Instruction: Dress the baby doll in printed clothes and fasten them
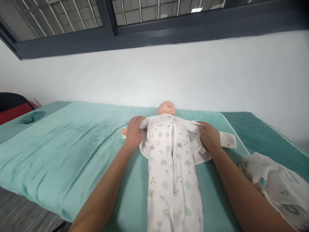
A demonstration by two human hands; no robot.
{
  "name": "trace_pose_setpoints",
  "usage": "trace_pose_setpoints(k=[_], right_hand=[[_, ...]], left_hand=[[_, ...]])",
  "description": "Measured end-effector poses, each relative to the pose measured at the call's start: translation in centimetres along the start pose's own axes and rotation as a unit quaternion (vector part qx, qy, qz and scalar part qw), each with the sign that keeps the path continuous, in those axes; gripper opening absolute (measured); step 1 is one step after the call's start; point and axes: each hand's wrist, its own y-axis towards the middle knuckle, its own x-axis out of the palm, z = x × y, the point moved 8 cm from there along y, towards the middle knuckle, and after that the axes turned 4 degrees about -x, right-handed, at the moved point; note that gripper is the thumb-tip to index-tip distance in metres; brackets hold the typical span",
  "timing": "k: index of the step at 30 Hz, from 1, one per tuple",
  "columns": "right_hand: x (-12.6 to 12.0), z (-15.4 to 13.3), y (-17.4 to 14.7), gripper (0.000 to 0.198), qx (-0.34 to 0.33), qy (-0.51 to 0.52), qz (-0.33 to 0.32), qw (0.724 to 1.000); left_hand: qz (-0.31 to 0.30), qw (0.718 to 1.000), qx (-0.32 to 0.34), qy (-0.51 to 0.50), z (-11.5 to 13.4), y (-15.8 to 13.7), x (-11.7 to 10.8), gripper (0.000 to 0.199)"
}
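A baby doll [166, 108] lies on its back, its head toward the wall. Over its body spreads a white printed baby garment [168, 167] with a narrow gap down the middle of its upper part. More white cloth [202, 156] shows beneath the doll, and a sleeve [228, 140] reaches out to the right. My left hand [135, 132] is closed around the doll's arm in its sleeve; a small doll hand [124, 131] shows beyond it. My right hand [209, 137] pinches the garment's edge near the opposite shoulder.
A teal sheet [72, 145] covers the padded bed, which has a face hole [32, 117] at the far left. Crumpled white printed cloth [282, 187] lies at the right. Behind stand a white wall [145, 77] and a dark window frame [169, 33]. A red and black chair [13, 106] is at left.
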Motion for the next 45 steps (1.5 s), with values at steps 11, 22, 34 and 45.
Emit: trace_pose_setpoints(k=[11, 22, 34, 45], right_hand=[[-0.6, -0.1, -0.3, 0.040, 0.056, -0.037, 0.017, 0.998], [-0.2, 0.3, 0.2, 0.038, 0.070, -0.046, 0.003, 0.997], [-0.4, 3.2, 0.3, 0.041, 0.100, 0.077, 0.019, 0.992], [-1.6, 3.7, 0.2, 0.039, 0.119, 0.235, 0.075, 0.962]], left_hand=[[-0.370, 0.888, 0.192, 0.196, 19.6, 3.7, 12.1, 0.032], [-0.401, 0.862, 0.197, 0.240, 20.4, 5.0, 19.7, 0.030], [-0.351, 0.870, 0.229, 0.258, 20.3, 5.8, 17.0, 0.032], [-0.312, 0.879, 0.224, 0.283, 18.4, 7.3, 12.0, 0.037]])
